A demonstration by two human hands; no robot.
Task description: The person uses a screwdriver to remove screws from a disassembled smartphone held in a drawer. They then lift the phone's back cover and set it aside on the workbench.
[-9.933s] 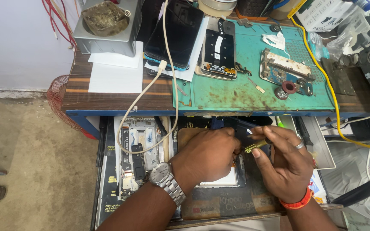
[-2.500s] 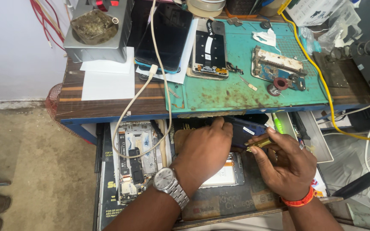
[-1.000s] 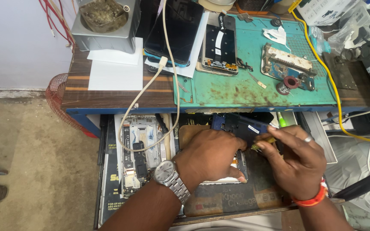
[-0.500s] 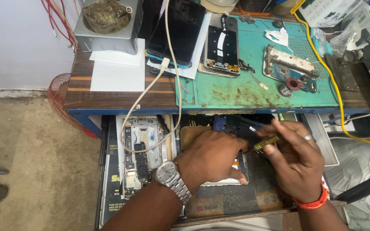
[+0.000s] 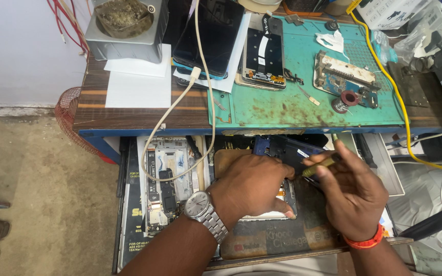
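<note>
Teal mat (image 5: 282, 105) with rusty brown stains, yellow cable (image 5: 384, 71), silver watch (image 5: 205, 212), orange wristband (image 5: 367, 240), white cable (image 5: 180, 110).

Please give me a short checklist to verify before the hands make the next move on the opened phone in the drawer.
1. Left hand presses the opened phone flat: ok.
2. Right hand pinches the yellow-handled tool: ok.
3. Tool tip seated on the phone: cannot tell, hidden by fingers.
4. White cable hangs apart from both hands: ok.
5. Spare phone frame lies left of the work, untouched: ok.
</note>
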